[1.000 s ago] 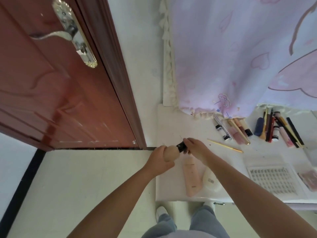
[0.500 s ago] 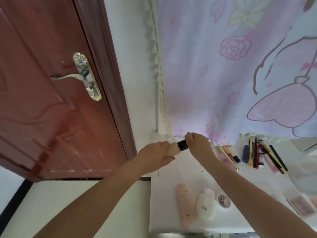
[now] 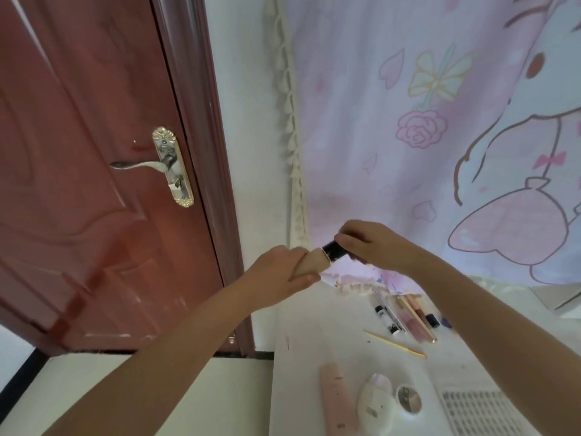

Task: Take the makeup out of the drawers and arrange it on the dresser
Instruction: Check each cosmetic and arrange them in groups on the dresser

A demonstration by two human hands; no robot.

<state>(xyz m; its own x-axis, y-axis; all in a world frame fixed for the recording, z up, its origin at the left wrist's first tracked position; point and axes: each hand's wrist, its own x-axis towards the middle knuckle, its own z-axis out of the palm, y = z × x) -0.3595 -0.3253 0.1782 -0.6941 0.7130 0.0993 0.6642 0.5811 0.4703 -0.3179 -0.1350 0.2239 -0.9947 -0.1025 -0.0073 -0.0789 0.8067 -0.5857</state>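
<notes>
A beige foundation tube [image 3: 312,265] with a black cap [image 3: 334,250] is held in the air above the left end of the white dresser [image 3: 301,357]. My left hand [image 3: 278,272] is wrapped around the tube's body. My right hand [image 3: 369,245] grips the black cap with its fingertips. On the dresser lie a pink tube [image 3: 337,401], a white oval compact [image 3: 375,404], a small round compact [image 3: 408,400], a yellow stick [image 3: 396,345] and several slim lip and liner tubes [image 3: 405,314].
A red-brown door [image 3: 94,184] with a metal lever handle [image 3: 147,166] stands at the left. A pink cartoon-print curtain [image 3: 440,136] hangs over the dresser's back. A white tray of false lashes [image 3: 481,410] lies at the lower right.
The view has tilted upward, so the door handle and curtain print show more. Both hands have lifted higher with the tube between them, still gripping its body and cap.
</notes>
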